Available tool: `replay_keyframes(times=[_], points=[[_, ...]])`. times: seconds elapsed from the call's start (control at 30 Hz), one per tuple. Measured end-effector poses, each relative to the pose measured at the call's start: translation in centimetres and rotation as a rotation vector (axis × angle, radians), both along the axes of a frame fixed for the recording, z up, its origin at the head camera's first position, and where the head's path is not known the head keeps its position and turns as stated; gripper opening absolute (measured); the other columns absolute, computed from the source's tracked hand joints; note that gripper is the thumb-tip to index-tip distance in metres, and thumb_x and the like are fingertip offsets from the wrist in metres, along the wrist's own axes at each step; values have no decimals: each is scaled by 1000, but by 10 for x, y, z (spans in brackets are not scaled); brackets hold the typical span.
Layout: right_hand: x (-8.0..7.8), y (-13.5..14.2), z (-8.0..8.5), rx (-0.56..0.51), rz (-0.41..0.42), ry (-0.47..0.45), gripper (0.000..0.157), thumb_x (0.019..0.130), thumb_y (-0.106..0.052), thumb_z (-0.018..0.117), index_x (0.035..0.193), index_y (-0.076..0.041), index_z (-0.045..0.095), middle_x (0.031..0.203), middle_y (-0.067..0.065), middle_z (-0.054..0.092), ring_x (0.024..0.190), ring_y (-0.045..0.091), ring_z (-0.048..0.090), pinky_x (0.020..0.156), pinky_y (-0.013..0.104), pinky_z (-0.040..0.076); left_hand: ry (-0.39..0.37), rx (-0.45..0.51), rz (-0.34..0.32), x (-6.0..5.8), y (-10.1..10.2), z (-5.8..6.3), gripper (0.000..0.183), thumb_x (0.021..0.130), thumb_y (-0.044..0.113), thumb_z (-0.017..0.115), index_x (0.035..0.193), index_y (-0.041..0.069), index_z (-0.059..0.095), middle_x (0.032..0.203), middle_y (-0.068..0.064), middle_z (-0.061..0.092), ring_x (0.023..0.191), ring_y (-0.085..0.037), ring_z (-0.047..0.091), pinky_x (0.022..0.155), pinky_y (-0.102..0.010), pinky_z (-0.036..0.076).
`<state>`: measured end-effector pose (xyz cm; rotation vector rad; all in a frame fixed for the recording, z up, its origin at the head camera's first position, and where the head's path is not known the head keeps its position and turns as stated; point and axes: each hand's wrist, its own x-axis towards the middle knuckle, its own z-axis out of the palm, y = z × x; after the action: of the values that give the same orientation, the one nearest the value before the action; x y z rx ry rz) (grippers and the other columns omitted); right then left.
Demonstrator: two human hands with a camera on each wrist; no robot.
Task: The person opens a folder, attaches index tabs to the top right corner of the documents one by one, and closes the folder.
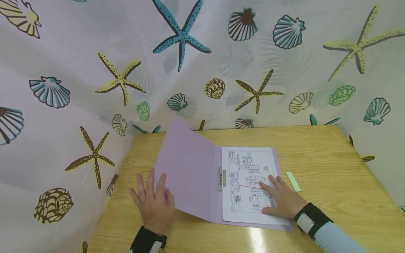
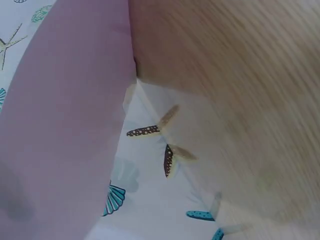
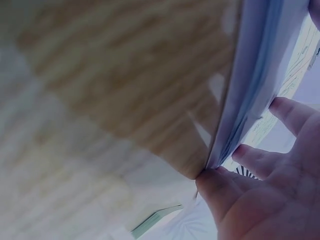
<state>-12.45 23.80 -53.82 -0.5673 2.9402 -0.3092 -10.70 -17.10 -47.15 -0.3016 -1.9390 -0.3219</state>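
Note:
A purple file folder stands spread on the table, its left cover tilted up off the wood. My left hand, fingers extended and spread, is at that cover's outer edge; the left wrist view shows the cover's purple face close up. Inside the right half lies a stack of printed drawing sheets beside a metal clip near the spine. My right hand rests on the sheets with spread fingers. In the right wrist view its fingertips touch the edge of the stack.
A small pale green strip lies on the wooden table to the right of the folder. Behind and at both sides hangs a white cloth printed with shells and starfish, meeting the table's edges.

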Motion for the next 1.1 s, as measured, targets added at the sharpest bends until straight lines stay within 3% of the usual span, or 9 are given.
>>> replay_keyframes(times=[0.1, 0.17, 0.27, 0.37, 0.47, 0.57, 0.67, 0.83, 1.1], points=[[0, -1, 2, -3, -4, -9, 97, 65, -76, 62, 141, -18, 44, 148, 27, 26, 130, 53, 18, 94, 68, 33, -165, -61, 81, 2, -8, -8, 42, 73, 4, 53, 114, 6, 63, 140, -19, 44, 133, -43, 23, 109, -58, -8], [0, 0, 2, -5, -6, -11, 97, 65, -75, 63, 140, -18, 44, 148, 27, 26, 130, 53, 18, 94, 68, 33, -319, -119, 98, 4, -13, -13, 43, 75, 3, 53, 117, 6, 61, 142, -20, 41, 134, -43, 20, 109, -63, 0], [0, 1, 2, -9, -5, -12, 97, 64, -75, 64, 140, -18, 44, 147, 27, 26, 130, 53, 18, 94, 68, 34, -583, -213, 59, 4, -19, -22, 46, 75, 2, 60, 121, 3, 58, 139, -24, 42, 134, -43, 21, 105, -66, 18], [-1, 2, 0, -9, -7, -16, 97, 64, -75, 64, 140, -19, 44, 148, 26, 25, 131, 52, 17, 94, 68, 33, -854, -288, -15, 2, -19, -31, 52, 77, 11, 68, 126, 1, 54, 134, -26, 46, 128, -47, 30, 98, -64, 33], [-2, 4, -2, -12, -3, -28, 99, 63, -76, 63, 140, -19, 44, 148, 26, 24, 131, 51, 17, 95, 67, 33, -1103, -317, -56, 2, -16, -44, 64, 79, 31, 72, 134, 6, 48, 135, -24, 45, 123, -51, 33, 89, -68, 38], [-3, 5, -1, -20, 5, -44, 100, 61, -76, 64, 140, -19, 44, 148, 27, 24, 131, 51, 18, 95, 67, 33, -1268, -311, -77, 4, -11, -56, 75, 79, 49, 69, 139, 13, 43, 141, -23, 39, 124, -55, 29, 80, -75, 38], [-3, 6, 0, -27, 2, -64, 100, 60, -74, 67, 140, -18, 44, 149, 26, 24, 131, 51, 17, 94, 67, 34, -1311, -292, -112, 6, -5, -63, 83, 75, 60, 68, 141, 15, 42, 141, -25, 37, 123, -55, 29, 74, -74, 41], [-3, 11, 2, -38, -2, -72, 100, 58, -72, 70, 138, -18, 46, 148, 26, 24, 131, 52, 18, 93, 68, 33, -1267, -305, -166, 7, 3, -66, 90, 69, 67, 68, 139, 16, 45, 132, -27, 41, 117, -46, 37, 62, -61, 50], [-2, 19, 2, -52, -4, -62, 100, 57, -71, 72, 137, -18, 47, 147, 26, 26, 130, 54, 18, 91, 69, 35, -1217, -338, -159, 7, 9, -69, 89, 68, 70, 66, 137, 17, 47, 128, -24, 42, 114, -42, 39, 59, -57, 52]])
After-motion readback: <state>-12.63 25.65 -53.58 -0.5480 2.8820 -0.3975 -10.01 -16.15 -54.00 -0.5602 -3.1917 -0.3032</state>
